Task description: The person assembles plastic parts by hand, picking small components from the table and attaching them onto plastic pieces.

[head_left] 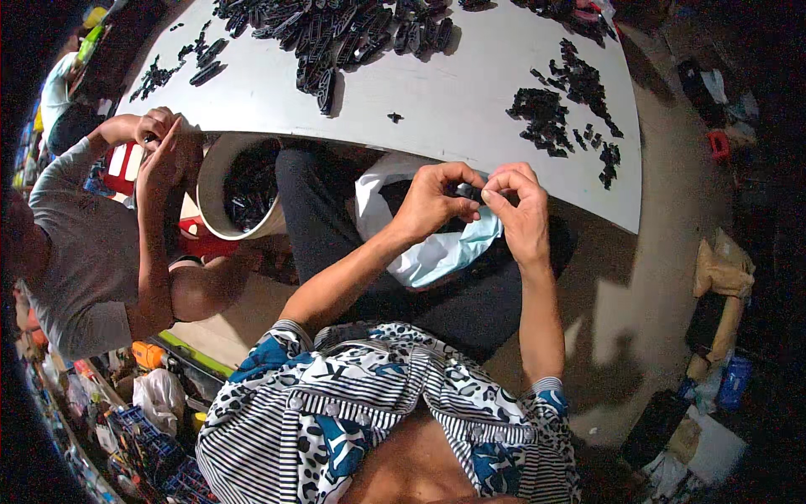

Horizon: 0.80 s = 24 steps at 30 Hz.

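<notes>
Dark piece (pixel 465 191) between hands (pixel 430 204) (pixel 524 214) partly covered, shape unclear; black parts heap (pixel 323 34) cut by top edge.

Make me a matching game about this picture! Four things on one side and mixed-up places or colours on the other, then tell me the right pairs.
Things:
1. The left hand and right hand
2. The plastic bag
3. The bucket
4. The table

Clues:
A. Round and cream, with dark parts inside
B. White and flat, with piles of black pieces on top
C. Close together, with a small dark piece at the fingertips
D. White and pale blue, crumpled, below the hands

Right pairs: 1-C, 2-D, 3-A, 4-B
</notes>
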Each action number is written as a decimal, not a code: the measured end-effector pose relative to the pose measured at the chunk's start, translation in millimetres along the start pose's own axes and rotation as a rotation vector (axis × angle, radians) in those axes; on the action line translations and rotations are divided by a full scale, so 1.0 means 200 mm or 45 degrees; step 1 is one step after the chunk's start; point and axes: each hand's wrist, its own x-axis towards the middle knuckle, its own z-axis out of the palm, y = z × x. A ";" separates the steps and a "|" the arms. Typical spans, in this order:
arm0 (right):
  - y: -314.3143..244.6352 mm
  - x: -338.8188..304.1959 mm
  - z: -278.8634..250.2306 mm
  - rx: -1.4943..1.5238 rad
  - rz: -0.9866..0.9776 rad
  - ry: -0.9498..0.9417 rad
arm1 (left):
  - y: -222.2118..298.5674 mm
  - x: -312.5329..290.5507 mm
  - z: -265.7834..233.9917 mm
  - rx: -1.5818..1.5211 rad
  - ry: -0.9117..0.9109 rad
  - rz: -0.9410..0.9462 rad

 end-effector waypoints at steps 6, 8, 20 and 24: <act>0.03 0.00 0.00 0.036 0.071 -0.018 | 0.02 -0.01 -0.01 -0.048 -0.064 -0.076; 0.06 -0.02 0.01 -0.011 0.038 -0.038 | 0.02 -0.03 -0.01 -0.044 -0.027 -0.116; 0.07 -0.10 0.04 -0.192 0.123 -0.197 | -0.02 -0.05 -0.03 -0.188 0.108 -0.123; 0.10 -0.11 0.02 0.095 0.365 -0.283 | -0.01 -0.06 -0.03 -0.108 0.101 -0.057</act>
